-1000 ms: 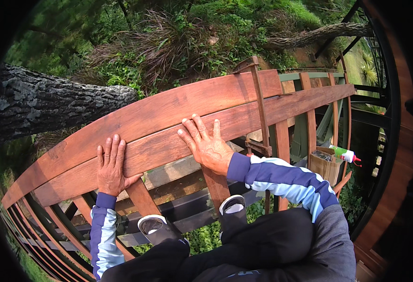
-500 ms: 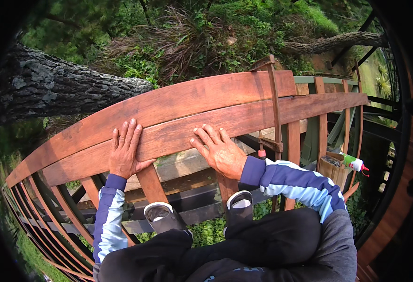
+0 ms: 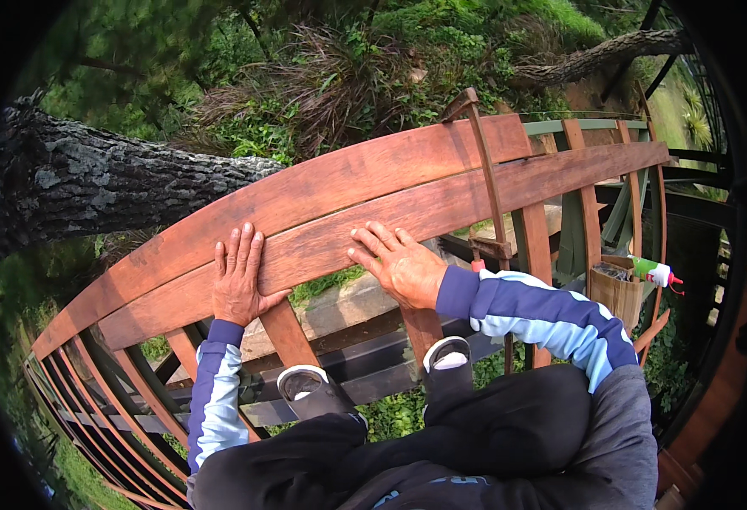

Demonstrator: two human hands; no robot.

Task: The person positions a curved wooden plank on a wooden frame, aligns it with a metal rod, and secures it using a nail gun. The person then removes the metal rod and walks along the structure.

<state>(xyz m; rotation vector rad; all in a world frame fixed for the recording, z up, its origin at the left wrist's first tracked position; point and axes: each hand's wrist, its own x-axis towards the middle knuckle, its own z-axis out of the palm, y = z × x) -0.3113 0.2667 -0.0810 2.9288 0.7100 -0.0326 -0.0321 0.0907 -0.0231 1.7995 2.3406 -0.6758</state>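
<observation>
Head view.

Left hand (image 3: 237,289), one: laid flat on the inner board (image 3: 314,246), palm over its near edge, fingertips at about the seam. Fingers extended and nearly side by side, thumb splayed rightward along the near edge; nothing pinched.

Right hand (image 3: 409,270), one: fingers fanned out, resting on the same board at its near edge, short of the seam. Its thumb cannot be made out clearly.

Boards, reddish-brown, two: the inner one, straddling the near side, and the curved outer board (image 3: 322,187), lying along its far edge with a dark seam between. The outer board runs farther at the left end; the inner board projects beyond it at the right end.

Slats (image 3: 287,331), wooden, several: underneath, running out from the boards' near edge toward the wearer.

Bar clamp (image 3: 487,170), rusty brown, one: across both boards, near the outer board's right end.

Box (image 3: 616,293), brown, open-topped: near the right end of the inner board, off its near edge. Bottle (image 3: 654,272), white and green, red-tipped: lying tilted by the box's right edge.

Tree trunk (image 3: 118,178), rough-barked: past the outer board's far edge, leftward.
</observation>
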